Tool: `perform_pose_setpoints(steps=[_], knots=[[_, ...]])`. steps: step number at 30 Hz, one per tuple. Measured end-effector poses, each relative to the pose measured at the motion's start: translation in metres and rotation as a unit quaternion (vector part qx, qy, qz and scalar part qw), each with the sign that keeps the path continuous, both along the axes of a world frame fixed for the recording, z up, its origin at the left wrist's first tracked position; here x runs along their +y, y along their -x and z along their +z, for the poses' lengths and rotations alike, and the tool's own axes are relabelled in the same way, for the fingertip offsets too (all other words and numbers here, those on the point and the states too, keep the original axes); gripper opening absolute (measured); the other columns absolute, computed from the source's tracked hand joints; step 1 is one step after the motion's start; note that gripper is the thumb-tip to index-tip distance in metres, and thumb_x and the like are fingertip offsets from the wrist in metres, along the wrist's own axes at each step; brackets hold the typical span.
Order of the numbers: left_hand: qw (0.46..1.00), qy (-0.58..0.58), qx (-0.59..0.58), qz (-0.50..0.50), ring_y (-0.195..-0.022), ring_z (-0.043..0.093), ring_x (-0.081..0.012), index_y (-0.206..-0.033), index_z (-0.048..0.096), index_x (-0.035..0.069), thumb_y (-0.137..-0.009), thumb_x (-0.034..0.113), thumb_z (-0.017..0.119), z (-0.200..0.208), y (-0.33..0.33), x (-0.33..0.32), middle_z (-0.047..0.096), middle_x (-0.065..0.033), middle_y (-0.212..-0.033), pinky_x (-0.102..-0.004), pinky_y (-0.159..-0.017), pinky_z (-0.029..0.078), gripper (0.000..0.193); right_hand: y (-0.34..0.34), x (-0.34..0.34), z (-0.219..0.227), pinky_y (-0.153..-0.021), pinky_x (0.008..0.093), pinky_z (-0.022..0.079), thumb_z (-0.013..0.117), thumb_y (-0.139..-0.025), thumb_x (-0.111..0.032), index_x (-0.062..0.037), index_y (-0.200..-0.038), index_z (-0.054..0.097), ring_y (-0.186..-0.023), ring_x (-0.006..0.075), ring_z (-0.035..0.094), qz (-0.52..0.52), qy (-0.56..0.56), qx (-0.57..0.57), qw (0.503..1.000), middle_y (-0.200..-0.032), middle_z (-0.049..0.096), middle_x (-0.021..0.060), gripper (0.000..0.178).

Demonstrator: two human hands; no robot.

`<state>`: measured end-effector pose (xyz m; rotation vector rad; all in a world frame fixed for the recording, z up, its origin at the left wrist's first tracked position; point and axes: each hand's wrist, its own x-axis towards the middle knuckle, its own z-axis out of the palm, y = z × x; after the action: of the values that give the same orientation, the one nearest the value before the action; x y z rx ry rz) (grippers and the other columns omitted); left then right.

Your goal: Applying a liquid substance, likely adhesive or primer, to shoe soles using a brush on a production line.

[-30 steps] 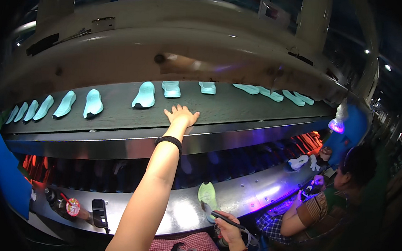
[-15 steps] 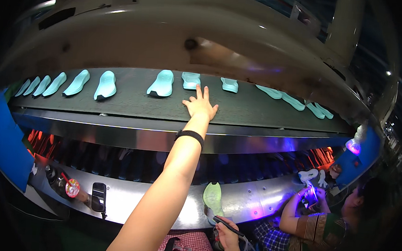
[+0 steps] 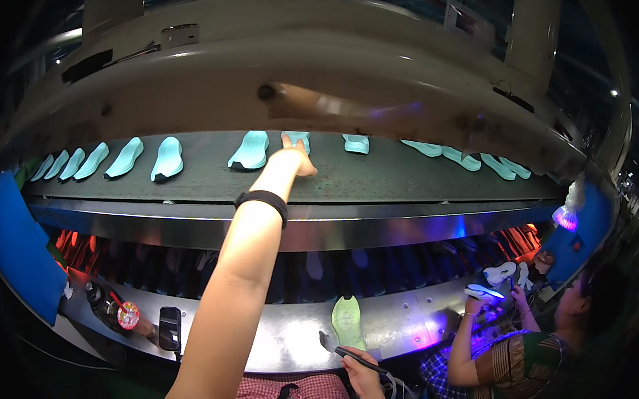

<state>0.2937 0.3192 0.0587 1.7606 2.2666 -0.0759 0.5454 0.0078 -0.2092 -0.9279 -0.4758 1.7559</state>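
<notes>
My left arm, with a black band at the wrist, reaches far forward over the dark conveyor belt. My left hand (image 3: 296, 160) is palm down, its fingers apart on the near end of a pale blue shoe sole (image 3: 302, 139); the far part of that sole is hidden under the machine's hood. Low in the view, my right hand (image 3: 361, 375) grips a brush (image 3: 358, 358) with a black handle and a clear tube trailing from it. The bristle end lies close beside a yellow-green shoe sole (image 3: 346, 319) on the metal ledge.
More pale blue soles stand along the belt (image 3: 210, 185) under the beige hood (image 3: 341, 76). Below glows a lower level with orange light. A cup with a red straw (image 3: 128, 315) and a phone (image 3: 170, 328) sit left on the ledge. A co-worker (image 3: 522, 358) handles a sole at right.
My left hand has reached farther forward, from just short of the blue sole onto its near end. The brush tip has shifted left, off the green sole's near end. The whole view has shifted slightly.
</notes>
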Motion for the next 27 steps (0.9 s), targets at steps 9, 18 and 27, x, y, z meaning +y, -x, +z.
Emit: perform_pose_setpoints(steps=[9, 18, 27], knots=[[0.970, -0.169, 0.149, -0.096, -0.131, 0.021, -0.0264, -0.136, 0.023, 0.011, -0.075, 0.029, 0.058, -0.028, -0.017, 0.065, 0.018, -0.0131, -0.143, -0.0345, -0.105, 0.024, 0.072, -0.021, 0.012, -0.031, -0.073, 0.0259, 0.048, 0.055, -0.077, 0.007, 0.0049, -0.104, 0.054, -0.081, 0.0177, 0.059, -0.030, 0.018, -0.013, 0.999, -0.101, 0.059, 0.0168, 0.027], [0.885, -0.418, 0.194, -0.068, -0.122, 0.037, -0.0274, -0.126, 0.041, 0.010, -0.074, 0.014, 0.059, -0.059, -0.025, 0.116, 0.038, -0.0133, -0.132, -0.0348, -0.100, 0.033, 0.056, -0.046, 0.006, -0.024, -0.073, 0.0279, 0.046, 0.053, -0.086, -0.012, -0.0026, -0.111, 0.054, -0.083, 0.0144, 0.055, 0.034, 0.006, -0.132, 0.991, -0.092, 0.059, 0.0066, 0.027], [0.948, -0.183, 0.130, -0.227, -0.123, 0.035, -0.0272, -0.127, 0.041, 0.008, -0.069, 0.009, 0.060, -0.015, -0.087, 0.079, 0.036, -0.0169, -0.132, -0.0336, -0.100, 0.031, 0.061, -0.045, 0.010, -0.047, -0.074, 0.0296, 0.046, 0.050, -0.086, -0.008, -0.0015, -0.110, 0.053, -0.084, 0.0174, 0.055, 0.026, 0.047, -0.080, 0.995, -0.097, 0.057, 0.0100, 0.024]])
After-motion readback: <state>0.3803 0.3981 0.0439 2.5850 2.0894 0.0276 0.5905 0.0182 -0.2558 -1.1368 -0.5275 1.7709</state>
